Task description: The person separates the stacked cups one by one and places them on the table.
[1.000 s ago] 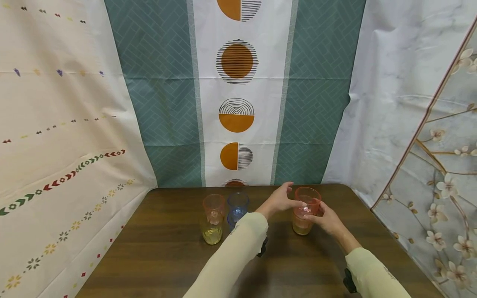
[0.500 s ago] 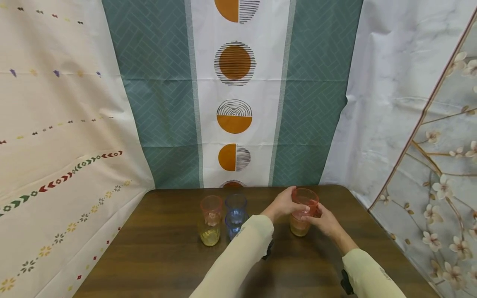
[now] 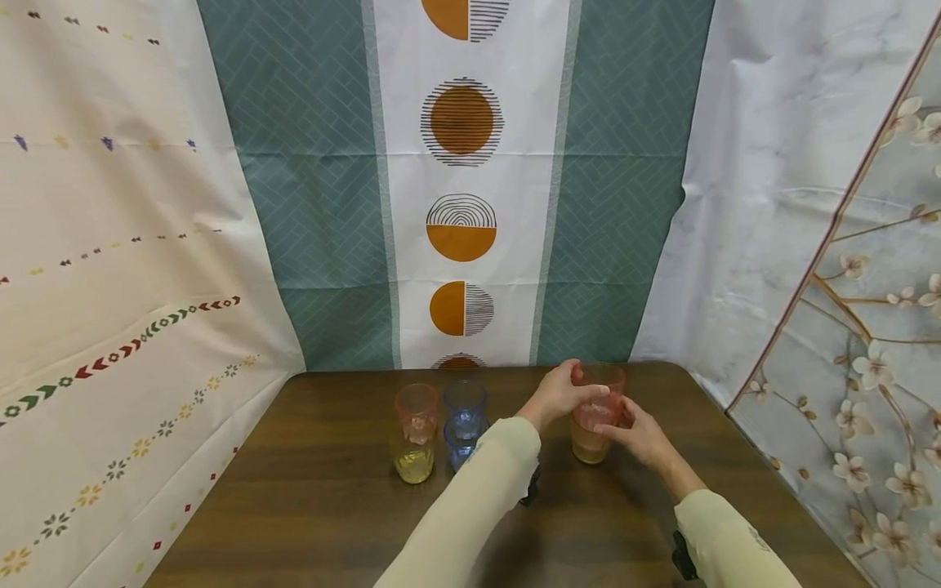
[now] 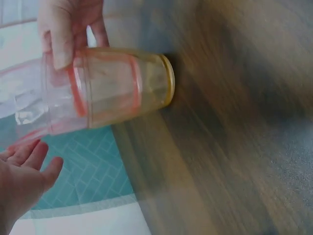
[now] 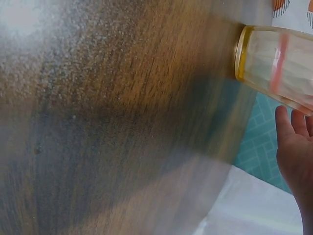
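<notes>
A stack of clear tinted glasses stands upright at the back right of the wooden table. At its bottom is a yellow glass (image 3: 588, 454), with a pink glass (image 4: 66, 115) nested in it. Another pink glass (image 3: 603, 378) appears to sit above that. My left hand (image 3: 555, 397) holds the upper pink glass, thumb in front and fingers behind. Lower down, my right hand (image 3: 645, 439) grips the stack around the lower pink glass, near the yellow rim. The right wrist view shows the yellow glass base (image 5: 243, 54) on the table.
To the left stand a pink glass (image 3: 416, 402) nested in a yellow glass (image 3: 414, 464), and a blue glass (image 3: 465, 396) in another blue glass (image 3: 457, 445), partly behind my left sleeve. Patterned cloths (image 3: 323, 204) hang behind the wooden table (image 3: 294, 506).
My left hand has closed in around the pink glass. Both it and the upper pink glass stand slightly higher now. The right hand stays almost in place.
</notes>
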Demonstrator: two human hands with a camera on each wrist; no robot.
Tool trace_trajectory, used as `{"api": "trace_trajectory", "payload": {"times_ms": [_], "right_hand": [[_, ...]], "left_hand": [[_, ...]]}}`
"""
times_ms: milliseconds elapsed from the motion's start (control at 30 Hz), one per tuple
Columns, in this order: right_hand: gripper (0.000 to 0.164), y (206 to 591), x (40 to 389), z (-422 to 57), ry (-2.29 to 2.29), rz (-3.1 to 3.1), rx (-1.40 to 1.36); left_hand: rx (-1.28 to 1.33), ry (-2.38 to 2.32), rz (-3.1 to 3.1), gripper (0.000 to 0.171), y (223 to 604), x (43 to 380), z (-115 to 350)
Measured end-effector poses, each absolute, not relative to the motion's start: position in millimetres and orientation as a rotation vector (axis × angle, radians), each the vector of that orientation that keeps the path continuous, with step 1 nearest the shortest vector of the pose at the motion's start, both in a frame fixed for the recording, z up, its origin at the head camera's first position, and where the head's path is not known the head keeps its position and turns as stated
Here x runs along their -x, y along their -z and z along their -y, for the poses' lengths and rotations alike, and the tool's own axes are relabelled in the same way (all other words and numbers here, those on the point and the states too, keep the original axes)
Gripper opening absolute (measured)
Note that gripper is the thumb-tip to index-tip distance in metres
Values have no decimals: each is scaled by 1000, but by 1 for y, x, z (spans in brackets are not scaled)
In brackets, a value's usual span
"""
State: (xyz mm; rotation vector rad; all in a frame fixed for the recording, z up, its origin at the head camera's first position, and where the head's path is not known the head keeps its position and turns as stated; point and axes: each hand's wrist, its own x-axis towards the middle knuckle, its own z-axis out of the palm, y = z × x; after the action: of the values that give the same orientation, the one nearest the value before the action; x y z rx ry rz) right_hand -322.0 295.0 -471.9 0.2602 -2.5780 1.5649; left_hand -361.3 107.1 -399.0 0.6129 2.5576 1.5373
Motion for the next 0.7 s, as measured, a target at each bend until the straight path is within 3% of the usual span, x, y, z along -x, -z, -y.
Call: {"api": "trace_trajectory", "payload": {"times_ms": [333, 700], "right_hand": [[80, 472, 321, -295, -1566, 2593, -264], [84, 472, 322, -297, -1556, 2585, -319]], "left_hand": [[-596, -1689, -2515, 84, 383, 359, -102], [-663, -1710, -2516, 88, 349, 358, -65]]}}
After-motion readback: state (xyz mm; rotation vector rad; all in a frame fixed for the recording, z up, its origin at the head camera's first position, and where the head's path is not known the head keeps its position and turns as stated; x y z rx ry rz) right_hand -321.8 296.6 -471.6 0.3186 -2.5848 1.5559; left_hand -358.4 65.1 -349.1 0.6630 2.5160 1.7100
